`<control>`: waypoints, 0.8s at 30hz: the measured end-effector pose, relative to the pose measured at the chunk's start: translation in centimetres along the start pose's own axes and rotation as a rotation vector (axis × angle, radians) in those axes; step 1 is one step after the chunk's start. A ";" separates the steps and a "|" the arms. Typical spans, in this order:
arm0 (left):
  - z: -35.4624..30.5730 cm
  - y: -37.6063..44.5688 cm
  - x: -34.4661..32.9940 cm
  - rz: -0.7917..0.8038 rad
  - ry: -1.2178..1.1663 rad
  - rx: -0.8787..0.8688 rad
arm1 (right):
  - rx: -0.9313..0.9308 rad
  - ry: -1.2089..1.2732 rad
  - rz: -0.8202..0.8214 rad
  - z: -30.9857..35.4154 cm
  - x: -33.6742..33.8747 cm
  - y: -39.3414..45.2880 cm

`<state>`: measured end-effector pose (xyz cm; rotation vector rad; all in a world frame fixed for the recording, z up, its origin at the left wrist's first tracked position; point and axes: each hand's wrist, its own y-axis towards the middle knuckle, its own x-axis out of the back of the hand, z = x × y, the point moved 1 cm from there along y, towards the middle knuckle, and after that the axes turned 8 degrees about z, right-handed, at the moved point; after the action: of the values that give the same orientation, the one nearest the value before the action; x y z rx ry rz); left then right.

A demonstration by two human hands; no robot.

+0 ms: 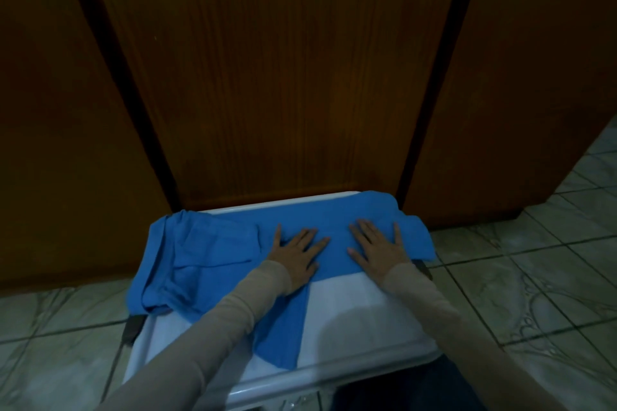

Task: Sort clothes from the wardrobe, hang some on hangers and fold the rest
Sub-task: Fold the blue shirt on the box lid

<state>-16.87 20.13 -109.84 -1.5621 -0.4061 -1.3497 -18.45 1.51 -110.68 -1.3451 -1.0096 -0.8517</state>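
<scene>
just behind the white table [350, 320], wardrobe doors [283, 77]; tiled floor [534, 277] around.

Matt blue cloth garment [213, 253] on glossy white plastic table [350, 317].

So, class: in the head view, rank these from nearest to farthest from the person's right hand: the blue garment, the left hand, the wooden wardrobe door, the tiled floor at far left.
1. Blue garment: directly under the right hand.
2. Left hand: beside it, also on the garment.
3. Wardrobe door: straight ahead.
4. Tiled floor: far left.
</scene>
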 end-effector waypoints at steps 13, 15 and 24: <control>11.0 -8.7 -3.4 -0.308 -0.713 -0.050 | 0.547 0.299 -0.055 8.7 0.5 -1.4; 11.9 -10.7 -4.6 -0.331 -0.715 0.003 | 0.592 0.347 -0.048 9.4 0.8 -1.6; 10.9 -14.7 -8.1 -0.403 -0.925 0.054 | 0.586 0.452 -0.310 13.1 2.0 -1.8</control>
<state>-24.76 38.56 -109.16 -2.0652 -1.3626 -0.7908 -20.50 14.57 -108.69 -0.4777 -1.0093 -0.9381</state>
